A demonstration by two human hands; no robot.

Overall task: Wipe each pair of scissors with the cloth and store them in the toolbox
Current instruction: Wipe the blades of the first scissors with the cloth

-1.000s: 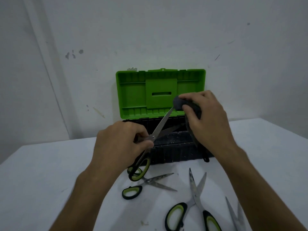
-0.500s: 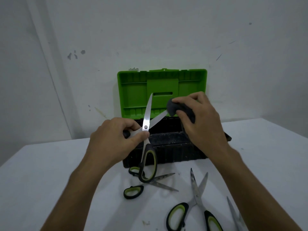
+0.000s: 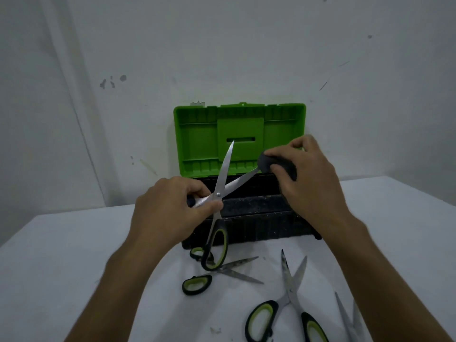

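Note:
My left hand [image 3: 170, 206] grips a pair of scissors [image 3: 223, 178] near its pivot, blades spread wide, one black-and-green handle hanging down. My right hand [image 3: 308, 178] pinches a dark grey cloth [image 3: 267, 164] around the tip of the blade that points right. Both hands are held over the toolbox [image 3: 259, 223], whose black base is open and whose green lid [image 3: 197, 139] stands upright against the wall. Three more pairs of scissors lie on the white table in front: one [image 3: 222, 275] near the box, one [image 3: 288, 299] to its right, one [image 3: 350, 317] partly behind my right forearm.
The white table [image 3: 49, 267] meets a pale wall right behind the toolbox. Small specks of dirt lie on the table among the scissors.
The held scissors swung open, one blade now pointing up and its handle hanging down. My right hand with the cloth stays at the tip of the other blade.

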